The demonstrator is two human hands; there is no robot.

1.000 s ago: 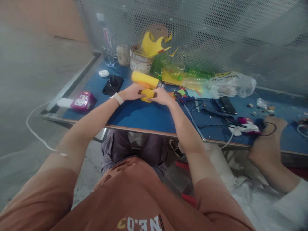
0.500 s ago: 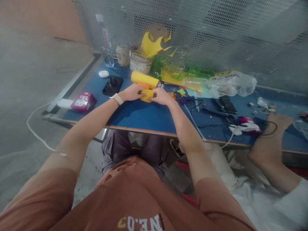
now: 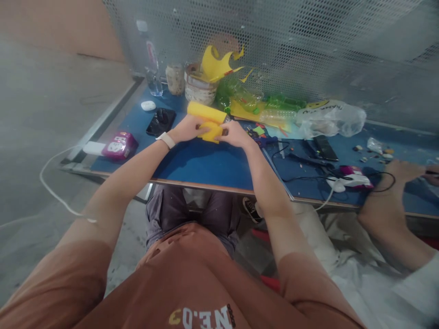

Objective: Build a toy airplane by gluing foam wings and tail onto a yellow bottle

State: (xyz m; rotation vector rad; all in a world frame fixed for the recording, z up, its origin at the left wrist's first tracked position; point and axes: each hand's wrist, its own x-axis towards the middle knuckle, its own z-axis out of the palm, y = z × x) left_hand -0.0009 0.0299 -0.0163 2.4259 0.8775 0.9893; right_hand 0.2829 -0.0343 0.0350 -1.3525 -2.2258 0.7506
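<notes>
Between my two hands is a small yellow sheet [image 3: 210, 131], bent and held above the blue table. My left hand [image 3: 188, 128], with a white band at the wrist, pinches its left edge. On the other side my right hand [image 3: 236, 135] has its thumb and fingers closed on the right edge. Just behind the sheet lies a yellow roll [image 3: 206, 111], its right end near my right fingers. Part of the sheet is hidden by my fingertips.
A black phone [image 3: 161, 121] and purple socket block [image 3: 120, 145] lie left. Behind stand a bottle [image 3: 153, 68], a jar [image 3: 175, 78] and a pot [image 3: 200, 87]. Rightward are a glue gun [image 3: 268, 140], cables, a plastic bag [image 3: 331, 119] and another person's arm [image 3: 386, 205].
The yellow sheet has opened out from a rounder, curled shape, and my right hand has shifted slightly right. At the far right the other person's hand has moved a little to the right.
</notes>
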